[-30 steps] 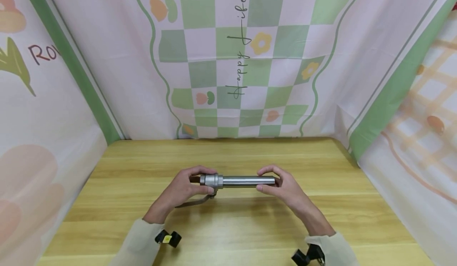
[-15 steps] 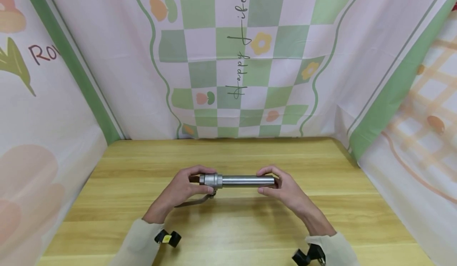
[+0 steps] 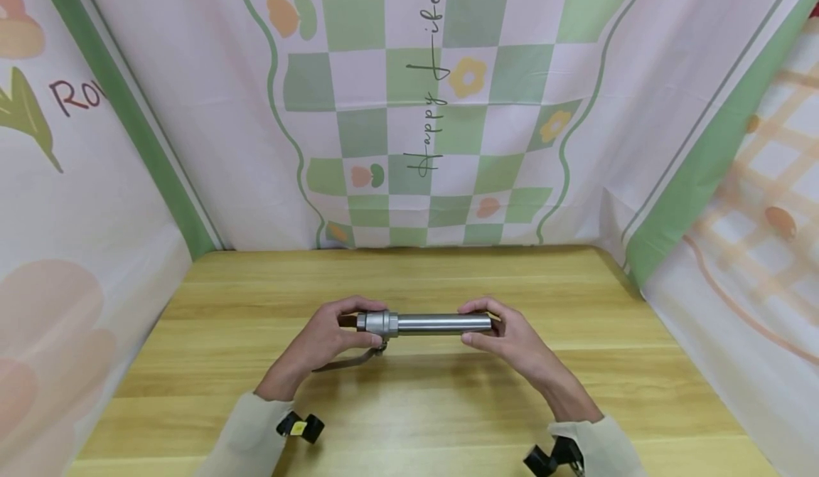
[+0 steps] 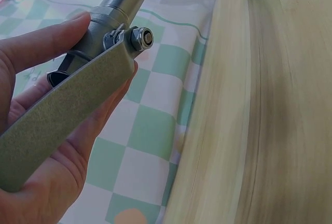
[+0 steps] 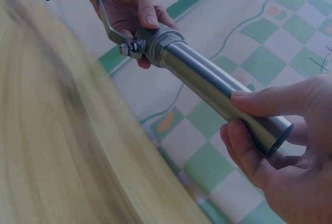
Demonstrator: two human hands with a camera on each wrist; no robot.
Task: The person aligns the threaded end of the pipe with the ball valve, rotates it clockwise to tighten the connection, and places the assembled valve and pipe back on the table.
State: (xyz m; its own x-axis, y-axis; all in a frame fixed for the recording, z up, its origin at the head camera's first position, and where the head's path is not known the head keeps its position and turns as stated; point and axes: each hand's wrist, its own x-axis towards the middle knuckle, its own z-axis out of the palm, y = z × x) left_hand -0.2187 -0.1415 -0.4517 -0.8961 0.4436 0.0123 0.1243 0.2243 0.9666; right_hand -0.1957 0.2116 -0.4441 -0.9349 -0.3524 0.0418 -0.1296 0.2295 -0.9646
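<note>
A metal ball valve (image 3: 377, 323) with a flat lever handle (image 4: 67, 110) is gripped by my left hand (image 3: 329, 335), thumb on the near side and fingers behind. From the valve's right end a smooth steel pipe (image 3: 435, 324) runs out level, joined at a threaded collar that shows in the right wrist view. My right hand (image 3: 505, 335) pinches the pipe's free end between thumb and fingers. A nut (image 4: 142, 38) holds the lever at the valve's stem. Both parts are held above the wooden table. The fingers behind the pipe are partly hidden.
The wooden table (image 3: 409, 406) spreads beneath both hands. A checked cloth (image 3: 416, 107) hangs at its back edge, with printed curtains (image 3: 102, 178) along the sides. Small black cameras (image 3: 301, 427) are strapped to both wrists.
Hardly anything differs. My right thumb and fingers have shifted very slightly on the pipe; the left hand keeps its place on the valve.
</note>
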